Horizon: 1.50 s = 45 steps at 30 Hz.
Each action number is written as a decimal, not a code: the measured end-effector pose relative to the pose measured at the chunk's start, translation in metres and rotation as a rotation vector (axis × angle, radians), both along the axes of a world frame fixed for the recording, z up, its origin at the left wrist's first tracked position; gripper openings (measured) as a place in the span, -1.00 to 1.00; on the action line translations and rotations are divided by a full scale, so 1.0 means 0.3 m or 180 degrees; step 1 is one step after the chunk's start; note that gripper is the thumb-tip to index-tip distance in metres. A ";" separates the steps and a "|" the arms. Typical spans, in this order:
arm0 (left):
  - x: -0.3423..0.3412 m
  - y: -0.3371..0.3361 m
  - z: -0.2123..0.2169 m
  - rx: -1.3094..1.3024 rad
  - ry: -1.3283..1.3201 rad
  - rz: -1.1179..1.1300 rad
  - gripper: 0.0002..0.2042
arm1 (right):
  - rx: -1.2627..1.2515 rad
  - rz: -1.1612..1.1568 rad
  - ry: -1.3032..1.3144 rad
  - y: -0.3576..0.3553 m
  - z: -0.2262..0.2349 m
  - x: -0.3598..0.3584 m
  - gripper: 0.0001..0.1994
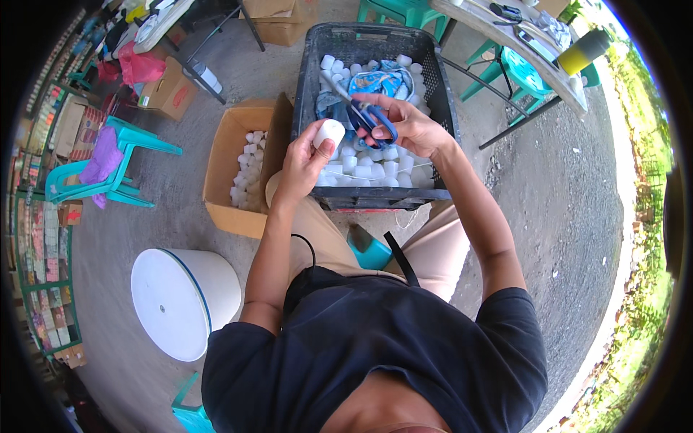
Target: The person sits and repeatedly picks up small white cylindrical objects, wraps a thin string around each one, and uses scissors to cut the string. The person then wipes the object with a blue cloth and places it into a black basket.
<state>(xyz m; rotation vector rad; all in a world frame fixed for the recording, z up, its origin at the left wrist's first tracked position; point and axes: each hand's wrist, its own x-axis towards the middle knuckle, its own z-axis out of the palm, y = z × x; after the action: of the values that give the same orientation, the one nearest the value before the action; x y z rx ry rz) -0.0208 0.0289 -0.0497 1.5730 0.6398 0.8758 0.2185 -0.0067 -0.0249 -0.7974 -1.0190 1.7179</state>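
Basically one pair of scissors (360,115), one white cylinder (329,133) in hand, one crate (382,198), one carton (237,216); loose white pieces (376,172) in crate and carton too many to count. Crate black plastic, perforated walls; carton brown cardboard, open, just beside crate's left edge. Pieces short, rounded, matte. Patterned blue cloth (390,81) rumpled toward crate's far edge. Left hand (302,160) over crate's left edge, thumb and fingers clamped on cylinder, end face up. Right hand (415,131) over crate's middle, fingers curled on the scissors' blue handles, metal blades toward far left corner. Both elbows bent, forearms angled inward; cylinder just left of scissors.
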 end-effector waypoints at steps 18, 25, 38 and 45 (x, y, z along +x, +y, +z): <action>0.095 -0.014 0.049 -0.0006 -0.0093 -0.0495 -0.52 | 0.2150 -0.2118 -0.0544 -0.164 0.074 -0.127 -0.48; 0.059 -0.003 0.048 0.0152 0.0002 -0.0567 -0.47 | 0.1882 -0.1859 -0.0686 -0.181 0.099 -0.153 -0.49; 0.069 -0.013 0.076 0.0074 -0.0112 -0.0662 -0.51 | 0.1766 -0.2009 -0.0675 -0.202 0.157 -0.206 -0.54; 0.057 0.094 -0.046 -0.1484 -0.1334 -0.0399 -0.54 | 0.0269 -0.1108 -0.0291 -0.251 0.056 -0.175 -0.59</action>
<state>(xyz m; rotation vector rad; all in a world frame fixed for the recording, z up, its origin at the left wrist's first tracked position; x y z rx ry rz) -0.0038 0.0571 -0.0633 0.9622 0.3995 0.8542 0.1660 -0.0822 -0.0079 -0.9445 -0.9439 1.3445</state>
